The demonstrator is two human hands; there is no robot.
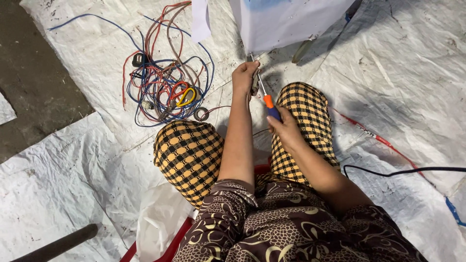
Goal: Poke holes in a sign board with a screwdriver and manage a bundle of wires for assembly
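A: How many tools were in hand?

B: 1 screwdriver (266, 97), orange and blue; the right hand (286, 128) was closed round its handle, tip up at the lower edge of 1 white box (286, 22); the left hand (244, 77) pinched something small beside the shaft; I couldn't tell what.

A: And around them?

B: 1 tangle of wires (165, 87) lay left of the 2 knees; 1 black cable (403, 171) and 1 red wire (374, 137) lay right, all on white sheeting (73, 179).

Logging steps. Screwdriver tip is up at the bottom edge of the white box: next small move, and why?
Probably turn the screwdriver in place. The right hand grips its orange-and-blue handle, the tip sits at the white box's lower edge, and the left hand steadies that spot. The screw itself can't be seen.
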